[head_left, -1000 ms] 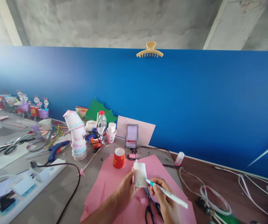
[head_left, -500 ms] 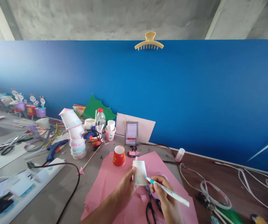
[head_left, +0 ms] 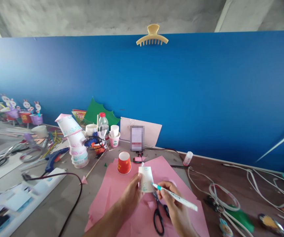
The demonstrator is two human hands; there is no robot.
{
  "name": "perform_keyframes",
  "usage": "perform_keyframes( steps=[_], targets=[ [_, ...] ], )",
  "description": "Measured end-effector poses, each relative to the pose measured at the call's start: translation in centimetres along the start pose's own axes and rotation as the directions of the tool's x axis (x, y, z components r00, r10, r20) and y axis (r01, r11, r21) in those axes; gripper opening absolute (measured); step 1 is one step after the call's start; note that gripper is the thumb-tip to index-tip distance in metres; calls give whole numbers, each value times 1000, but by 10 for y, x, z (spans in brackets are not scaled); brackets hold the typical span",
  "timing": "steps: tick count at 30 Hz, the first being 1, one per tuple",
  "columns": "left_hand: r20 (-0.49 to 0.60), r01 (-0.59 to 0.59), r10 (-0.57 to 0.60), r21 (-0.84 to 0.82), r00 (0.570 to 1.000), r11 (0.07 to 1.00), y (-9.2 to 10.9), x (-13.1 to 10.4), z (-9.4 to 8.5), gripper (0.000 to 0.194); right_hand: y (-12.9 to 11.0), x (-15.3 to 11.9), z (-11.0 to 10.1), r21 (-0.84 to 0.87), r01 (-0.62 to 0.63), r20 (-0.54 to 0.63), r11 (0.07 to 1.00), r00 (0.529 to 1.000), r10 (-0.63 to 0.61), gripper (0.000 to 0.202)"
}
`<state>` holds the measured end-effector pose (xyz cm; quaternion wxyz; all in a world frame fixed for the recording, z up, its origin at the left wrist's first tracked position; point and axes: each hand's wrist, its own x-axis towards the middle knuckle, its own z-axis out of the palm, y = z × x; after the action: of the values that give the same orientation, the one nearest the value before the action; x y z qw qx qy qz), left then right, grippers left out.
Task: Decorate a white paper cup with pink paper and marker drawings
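Observation:
My left hand (head_left: pixel 133 191) is closed around a white paper cup (head_left: pixel 146 177), held upside down and marked with faint teal drawing. My right hand (head_left: pixel 172 200) grips a white marker (head_left: pixel 179 198) with a teal collar, its tip at the cup's right side. Beneath the hands lie black-handled scissors (head_left: pixel 158 221) on a sheet of pink paper (head_left: pixel 109 200). A red paper cup (head_left: pixel 124 163) stands upright on the paper's far left part. Part of the scissors is hidden behind my right hand.
A leaning stack of decorated cups (head_left: pixel 77 144) stands to the left, near a blue glue gun (head_left: pixel 54 159) and a power strip (head_left: pixel 28 205). A capped bottle (head_left: pixel 103 124) is behind. White cables (head_left: pixel 223 194) and a glue stick (head_left: pixel 187 158) lie or stand at right.
The whole view has shifted slightly, so things appear a little further left and higher. Both hands keep their hold, and the marker tip stays at the cup's right side.

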<state>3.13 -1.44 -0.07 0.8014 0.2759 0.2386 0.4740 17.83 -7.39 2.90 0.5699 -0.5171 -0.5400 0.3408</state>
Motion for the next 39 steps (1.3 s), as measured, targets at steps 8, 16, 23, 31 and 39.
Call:
perform_keyframes(
  steps=[8,16,23,31,39],
  targets=[
    [-38,-57,56,-8,998,998,0,0,3,33,4,0,0,-1,-13,-7,1000,1000,13,40],
    [-67,-20,21,18,998,1000,0,1,1,39,-2,0,0,20,-38,6,999,999,38,39],
    [-101,-30,32,28,994,999,2,-1,5,39,-6,-1,1,11,-44,-5,999,999,44,41],
    [-95,-35,39,45,995,998,2,-3,6,41,-4,0,0,-9,-51,23,999,998,52,41],
    [-111,-43,45,24,993,999,1,-1,4,36,-6,0,1,-12,-40,4,999,999,40,41]
  ],
)
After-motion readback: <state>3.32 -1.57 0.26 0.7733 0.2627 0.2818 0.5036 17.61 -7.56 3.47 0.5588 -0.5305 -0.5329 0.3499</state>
